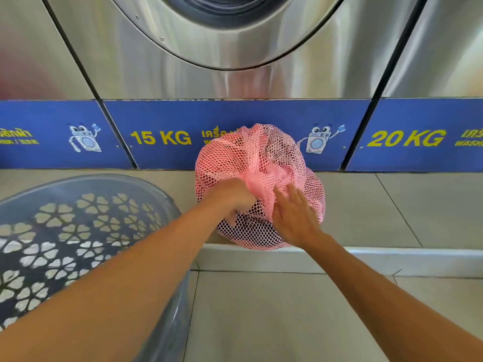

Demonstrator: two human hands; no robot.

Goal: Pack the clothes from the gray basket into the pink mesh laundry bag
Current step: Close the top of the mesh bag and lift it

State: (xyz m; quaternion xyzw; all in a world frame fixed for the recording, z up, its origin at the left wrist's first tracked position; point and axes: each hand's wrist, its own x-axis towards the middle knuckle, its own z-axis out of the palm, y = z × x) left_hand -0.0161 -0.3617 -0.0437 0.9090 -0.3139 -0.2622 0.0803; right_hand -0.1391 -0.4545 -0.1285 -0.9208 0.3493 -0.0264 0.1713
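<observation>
Self-service laundromat: row of stainless-steel front-loading washing machines point(209, 48), blue base panels point(235, 134) marked "15 KG" and "20 KG" with cartoon washer figures, tiled floor point(287, 309).

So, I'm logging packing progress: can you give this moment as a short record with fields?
bag: pink mesh laundry bag, bulging, on the tiled step before the 15 KG washer
left hand: grips the bag's gathered neck
right hand: fingers straight, pressing the mesh
basket: gray basket, left of bag, no clothes visible inside

Two bare forearms, no sleeves, no jewellery.
</observation>
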